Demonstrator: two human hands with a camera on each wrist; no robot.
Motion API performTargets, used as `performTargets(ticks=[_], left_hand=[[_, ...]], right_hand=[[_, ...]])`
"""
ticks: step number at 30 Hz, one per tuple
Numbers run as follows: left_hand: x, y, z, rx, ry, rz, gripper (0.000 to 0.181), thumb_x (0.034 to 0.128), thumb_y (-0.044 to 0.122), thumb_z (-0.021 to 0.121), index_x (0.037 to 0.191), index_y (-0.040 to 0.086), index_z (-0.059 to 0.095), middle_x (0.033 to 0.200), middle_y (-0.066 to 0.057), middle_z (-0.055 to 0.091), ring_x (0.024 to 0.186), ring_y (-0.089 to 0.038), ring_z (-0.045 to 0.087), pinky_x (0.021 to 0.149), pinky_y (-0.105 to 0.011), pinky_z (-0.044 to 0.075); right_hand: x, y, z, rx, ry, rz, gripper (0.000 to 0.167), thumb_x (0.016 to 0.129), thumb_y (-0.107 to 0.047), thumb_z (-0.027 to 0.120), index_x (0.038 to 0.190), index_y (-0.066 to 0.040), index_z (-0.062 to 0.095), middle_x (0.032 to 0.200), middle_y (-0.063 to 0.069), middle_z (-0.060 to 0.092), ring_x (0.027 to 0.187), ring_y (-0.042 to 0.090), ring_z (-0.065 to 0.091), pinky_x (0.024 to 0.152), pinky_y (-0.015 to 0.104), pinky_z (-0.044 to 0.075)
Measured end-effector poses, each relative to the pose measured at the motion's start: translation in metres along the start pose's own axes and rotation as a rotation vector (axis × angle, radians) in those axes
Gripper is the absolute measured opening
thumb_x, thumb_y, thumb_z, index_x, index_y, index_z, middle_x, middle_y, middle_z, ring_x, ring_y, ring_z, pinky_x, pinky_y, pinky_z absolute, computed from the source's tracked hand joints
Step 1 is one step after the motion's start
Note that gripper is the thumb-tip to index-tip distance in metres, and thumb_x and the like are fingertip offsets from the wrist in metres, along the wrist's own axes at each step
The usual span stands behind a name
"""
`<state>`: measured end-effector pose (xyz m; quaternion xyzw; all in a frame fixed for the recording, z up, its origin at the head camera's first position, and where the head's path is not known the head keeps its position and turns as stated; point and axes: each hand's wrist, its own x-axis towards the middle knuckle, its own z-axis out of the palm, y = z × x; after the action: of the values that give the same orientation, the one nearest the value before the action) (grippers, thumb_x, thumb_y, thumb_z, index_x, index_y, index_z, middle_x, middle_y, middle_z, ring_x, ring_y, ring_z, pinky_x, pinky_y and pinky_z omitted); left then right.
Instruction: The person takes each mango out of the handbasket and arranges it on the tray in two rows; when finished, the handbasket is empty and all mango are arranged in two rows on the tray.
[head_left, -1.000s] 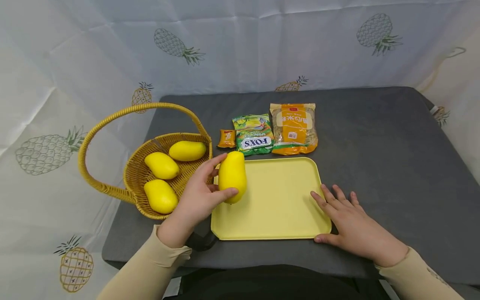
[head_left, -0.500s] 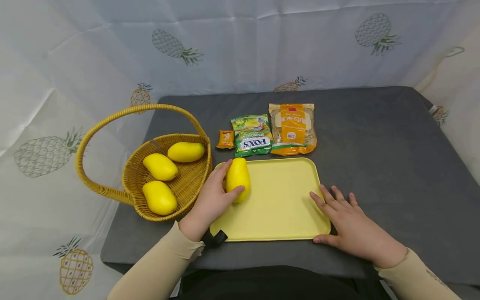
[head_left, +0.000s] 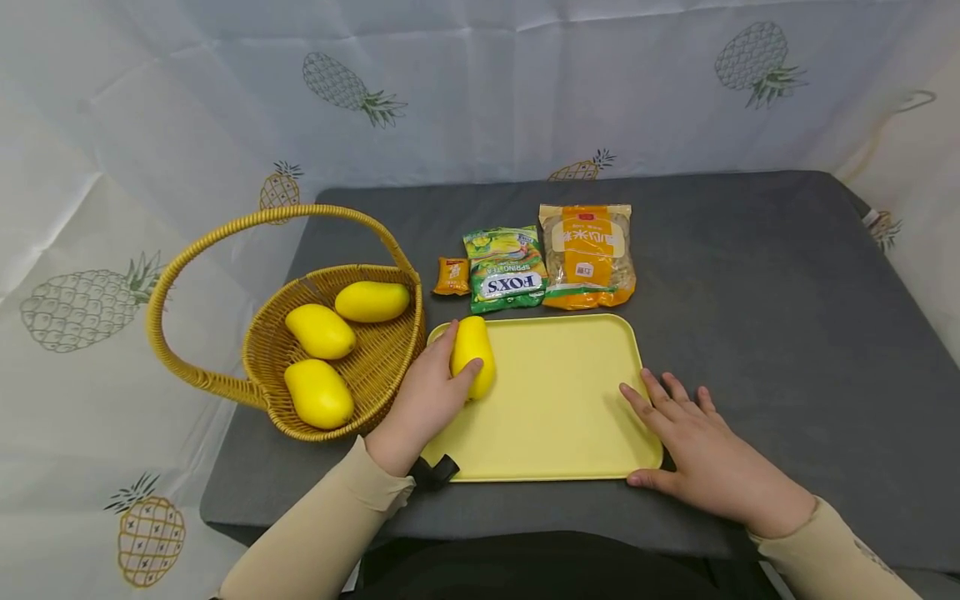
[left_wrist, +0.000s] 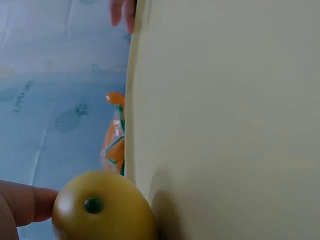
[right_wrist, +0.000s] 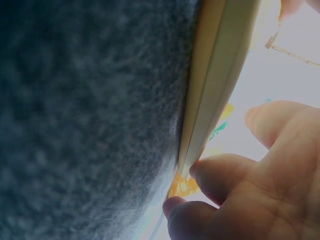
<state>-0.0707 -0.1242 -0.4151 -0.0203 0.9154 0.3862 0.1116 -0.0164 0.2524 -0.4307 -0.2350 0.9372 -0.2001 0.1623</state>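
Note:
A yellow mango (head_left: 472, 343) lies at the left end of the pale yellow tray (head_left: 566, 408). My left hand (head_left: 427, 396) holds it from the left, thumb on the near side and fingers around the far side, partly hidden. In the left wrist view the mango (left_wrist: 107, 212) shows its dark green stem end, with a finger touching its side. My right hand (head_left: 705, 450) is spread at the tray's right edge, its fingers straight. Three more mangoes sit inside the wicker basket (head_left: 382, 358), just left of my left hand.
Behind the tray lie a small orange packet (head_left: 452, 277), a green FOX'S candy bag (head_left: 507, 271) and a larger orange and clear food bag (head_left: 587, 257). The basket's tall handle (head_left: 262, 218) arches up and leans left. All stand on a dark grey table (head_left: 765, 333).
My left hand has moved right and down, bringing the mango from above the tray's left edge onto the tray. The right hand has stayed in place.

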Motion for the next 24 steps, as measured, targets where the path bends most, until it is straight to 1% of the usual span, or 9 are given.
performTargets(ticks=[4,6,11,17,21,24], left_hand=[[0.0022,0.002,0.0016,0.029,0.004,0.003,0.078,0.1116,0.039,0.063,0.174,0.005,0.032,0.174,-0.018,0.044,0.149,-0.037,0.054,0.124,-0.056,0.044],[0.0025,0.0028,0.0019,0.033,0.007,0.0,0.078,0.1115,0.04,0.063,0.174,0.005,0.032,0.173,-0.018,0.044,0.149,-0.037,0.054,0.124,-0.056,0.043],[0.0014,0.0031,0.0023,0.035,0.002,-0.004,0.079,0.1108,0.039,0.064,0.175,0.006,0.03,0.174,-0.018,0.044,0.151,-0.037,0.052,0.127,-0.057,0.04],[0.001,0.003,0.0014,0.025,-0.007,0.002,0.077,0.1105,0.039,0.064,0.174,0.007,0.033,0.173,-0.016,0.045,0.154,-0.036,0.05,0.13,-0.056,0.038],[-0.0003,0.0033,0.0006,0.022,-0.013,-0.001,0.077,0.1105,0.04,0.064,0.174,0.008,0.034,0.174,-0.015,0.044,0.157,-0.035,0.047,0.131,-0.056,0.035],[-0.0029,0.0038,0.0002,0.035,-0.011,0.015,0.078,0.1102,0.039,0.064,0.174,0.007,0.033,0.175,-0.016,0.042,0.158,-0.036,0.045,0.132,-0.057,0.035]], right_hand=[[-0.0005,-0.0007,-0.0004,-0.004,0.004,0.0,0.114,0.088,-0.056,0.089,0.177,-0.024,0.028,0.184,0.022,0.017,0.165,0.059,0.019,0.124,0.085,0.014],[-0.0006,-0.001,-0.0007,-0.002,0.003,0.001,0.114,0.088,-0.057,0.089,0.177,-0.024,0.028,0.184,0.022,0.017,0.165,0.059,0.018,0.124,0.085,0.014],[-0.0006,-0.0012,-0.0009,-0.002,0.001,0.002,0.114,0.088,-0.057,0.089,0.178,-0.023,0.027,0.184,0.022,0.016,0.165,0.059,0.018,0.124,0.085,0.014],[-0.0005,-0.0014,-0.0013,0.004,-0.001,0.008,0.114,0.088,-0.057,0.089,0.178,-0.023,0.027,0.184,0.021,0.015,0.165,0.06,0.019,0.124,0.085,0.014],[-0.0004,-0.0017,-0.001,0.004,-0.004,0.011,0.113,0.088,-0.058,0.088,0.177,-0.024,0.028,0.184,0.021,0.015,0.164,0.06,0.019,0.124,0.085,0.014],[-0.0004,-0.002,-0.0007,0.0,-0.004,0.01,0.113,0.088,-0.057,0.089,0.177,-0.023,0.028,0.184,0.021,0.016,0.164,0.06,0.02,0.123,0.085,0.015]])
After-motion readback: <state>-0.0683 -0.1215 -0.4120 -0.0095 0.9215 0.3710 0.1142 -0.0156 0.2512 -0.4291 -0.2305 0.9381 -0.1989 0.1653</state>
